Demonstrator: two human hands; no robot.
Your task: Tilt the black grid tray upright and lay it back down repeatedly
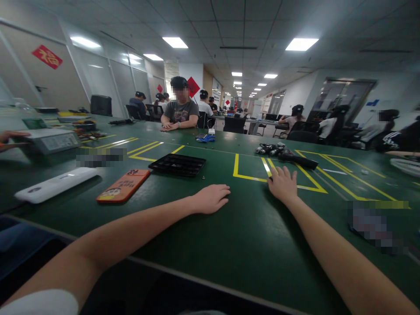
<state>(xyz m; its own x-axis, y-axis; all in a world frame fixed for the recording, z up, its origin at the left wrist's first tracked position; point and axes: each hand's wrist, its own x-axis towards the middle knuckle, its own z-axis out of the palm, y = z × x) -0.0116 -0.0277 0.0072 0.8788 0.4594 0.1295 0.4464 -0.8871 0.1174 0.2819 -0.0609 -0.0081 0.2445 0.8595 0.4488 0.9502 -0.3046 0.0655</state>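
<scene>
My left hand [211, 197] lies palm down on the green table [229, 245], its fingers loosely curled and holding nothing. My right hand [282, 183] rests flat a little to the right, fingers stretched out over a yellow tape line, also holding nothing. A black compartment tray [177, 164] sits beyond my left hand. An orange phone [124, 186] lies to the left of it. A pile of black and silver parts [272, 149] and a black tool [300, 160] lie beyond my right hand.
A white flat device [54, 184] and a scale [54, 141] stand at the left. A person sits across the table with folded hands [170, 126]; other people sit at the far desks. A blue item [205, 138] lies mid-table. Yellow tape marks boxes [249, 168].
</scene>
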